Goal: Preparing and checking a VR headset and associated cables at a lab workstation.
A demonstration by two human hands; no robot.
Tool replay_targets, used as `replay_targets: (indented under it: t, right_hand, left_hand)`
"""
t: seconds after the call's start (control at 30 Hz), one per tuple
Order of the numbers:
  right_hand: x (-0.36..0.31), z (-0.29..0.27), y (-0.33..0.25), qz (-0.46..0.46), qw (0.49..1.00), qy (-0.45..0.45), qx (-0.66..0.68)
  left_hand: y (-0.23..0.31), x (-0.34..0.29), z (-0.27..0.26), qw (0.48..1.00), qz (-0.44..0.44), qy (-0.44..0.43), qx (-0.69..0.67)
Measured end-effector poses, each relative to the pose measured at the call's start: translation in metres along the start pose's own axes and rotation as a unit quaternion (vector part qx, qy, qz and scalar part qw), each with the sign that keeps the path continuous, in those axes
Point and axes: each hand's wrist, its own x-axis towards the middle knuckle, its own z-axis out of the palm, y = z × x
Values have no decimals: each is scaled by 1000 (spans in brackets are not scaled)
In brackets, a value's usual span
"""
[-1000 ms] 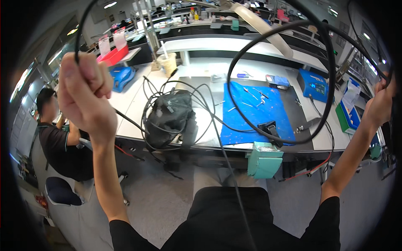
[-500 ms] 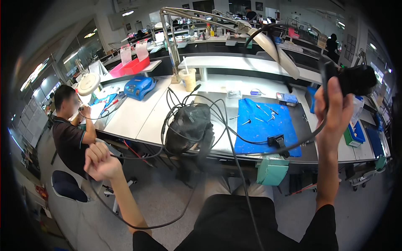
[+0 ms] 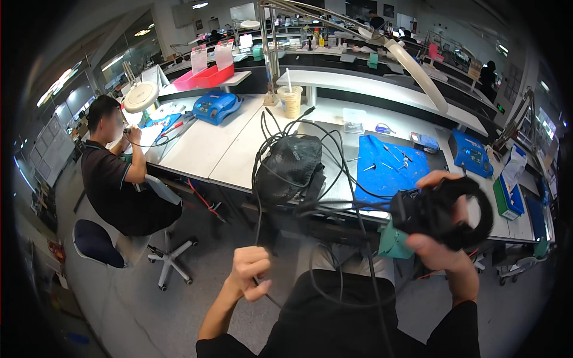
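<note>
Low and just left of centre in the frame, the left hand [image 3: 249, 269] has its grip curled tight round a black cable [image 3: 258, 225]. Right of centre, the right hand [image 3: 444, 253] has its grip wrapped on a black device [image 3: 419, 212] with a thick ring [image 3: 484, 216], blurred as I look at it. Mid-frame, a black mesh bag [image 3: 290, 164] tangled in leads [image 3: 257, 173] sits on the white surface [image 3: 233, 140], left of a blue mat [image 3: 379, 185] with small tools [image 3: 404, 159]

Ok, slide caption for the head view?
Left grip on a black cable, right grip on a black looped device, before a white workbench.
</note>
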Motion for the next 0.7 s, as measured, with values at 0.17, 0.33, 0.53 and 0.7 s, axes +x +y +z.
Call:
replay_targets:
  t: [0.17, 0.33, 0.53, 0.7]
  right_hand:
    - [-10, 13, 4, -104, 983, -134, -66]
    - [-15, 32, 7, 28, 976, -213, 26]
    - [14, 39, -9, -22, 972, -233, -7]
    - [41, 72, -21, -128, 965, -218, 62]
  left_hand:
    - [-20, -12, 25, 1000, -10, -2, 26]
    - [-29, -10, 33, 998, -25, 50, 42]
    - [-31, -15, 34, 996, -43, 44, 57]
    - [-54, -45, 45, 988, -4, -2, 154]
